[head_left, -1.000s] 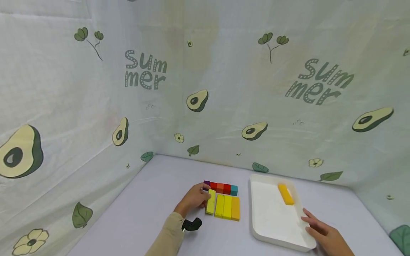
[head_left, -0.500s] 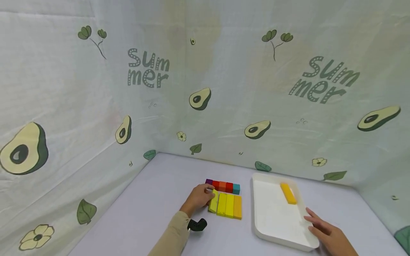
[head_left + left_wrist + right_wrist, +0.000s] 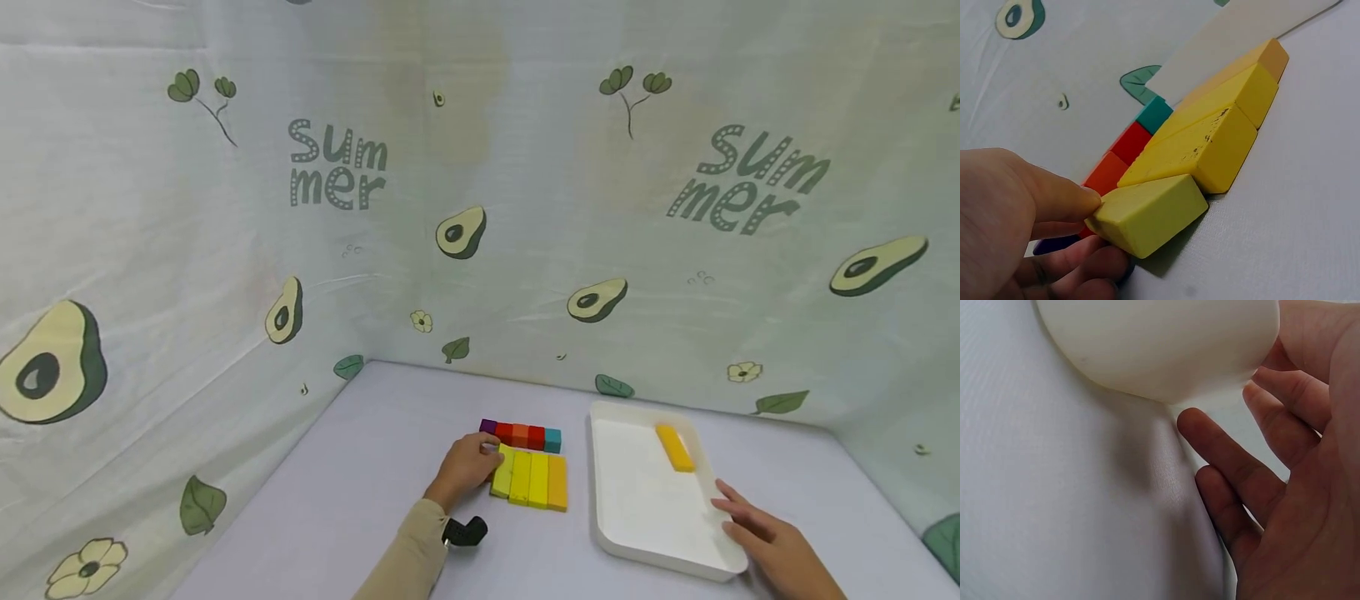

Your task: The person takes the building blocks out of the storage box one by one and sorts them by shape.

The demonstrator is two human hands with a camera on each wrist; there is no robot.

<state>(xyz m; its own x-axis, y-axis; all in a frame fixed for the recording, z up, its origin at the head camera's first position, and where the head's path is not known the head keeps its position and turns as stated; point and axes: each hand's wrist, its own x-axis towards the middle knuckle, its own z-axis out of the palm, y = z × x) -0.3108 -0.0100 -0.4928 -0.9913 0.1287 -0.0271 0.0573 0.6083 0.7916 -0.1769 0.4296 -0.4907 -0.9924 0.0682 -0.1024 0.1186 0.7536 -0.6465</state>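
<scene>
A pale yellow rectangular block [image 3: 1154, 215] is pinched in my left hand [image 3: 463, 467], between thumb and curled fingers. In the left wrist view it sits slightly tilted beside a brighter yellow block [image 3: 1191, 150] with dark specks. Another yellow block [image 3: 538, 481] and an orange-yellow block [image 3: 557, 483] continue that row to the right. My right hand [image 3: 776, 546] rests at the right rim of a white tray [image 3: 652, 525], its fingers fairly straight and touching the edge. Inside the tray, near the far right, lies an orange block [image 3: 675, 447].
Behind the yellow row is a line of small blocks: purple [image 3: 488, 426], red, orange [image 3: 520, 435], red and teal [image 3: 552, 440]. A black strap piece [image 3: 465, 532] is by my left wrist. Printed cloth walls [image 3: 525, 167] enclose the white table [image 3: 375, 500].
My left hand has moved the pale yellow block slightly right, closing the gap to the speckled yellow block. The right hand stays at the tray rim.
</scene>
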